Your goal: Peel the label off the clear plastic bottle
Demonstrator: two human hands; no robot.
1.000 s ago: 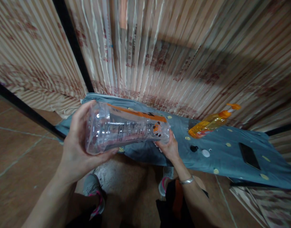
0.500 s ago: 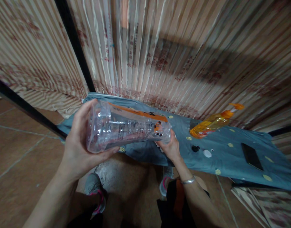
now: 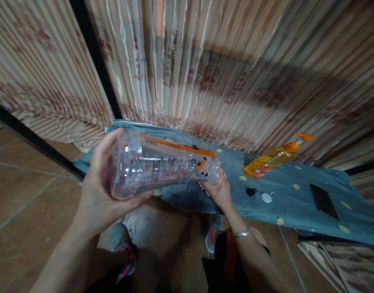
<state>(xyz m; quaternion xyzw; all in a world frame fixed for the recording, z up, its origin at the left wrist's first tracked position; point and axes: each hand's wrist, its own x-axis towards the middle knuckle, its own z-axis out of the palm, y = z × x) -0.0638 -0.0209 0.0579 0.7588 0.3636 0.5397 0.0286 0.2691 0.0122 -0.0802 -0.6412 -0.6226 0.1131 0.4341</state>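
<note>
A clear plastic bottle (image 3: 165,165) with orange and black print lies sideways in the air between my hands. My left hand (image 3: 104,175) wraps around its wide end at the left, thumb below and fingers behind. At the narrower right end, my right hand (image 3: 219,189) grips it from underneath, with a silver bangle on the wrist. Some of the right fingers are hidden behind the bottle. I cannot make out any contents in it. Beneath and behind it stretches a blue-grey cloth (image 3: 190,201) with yellow pineapple-like prints.
An orange pump bottle (image 3: 271,160) stands on the cloth to the right. Nearer me lie a small black object (image 3: 251,191), a white disc (image 3: 266,197) and a dark phone (image 3: 324,201). A striped curtain (image 3: 205,81) hangs behind; black poles (image 3: 95,57) rise at the left.
The clear bottle has turned slightly in my grip, its wide left end a little lower. Both hands keep their hold, and the things on the cloth stay put.
</note>
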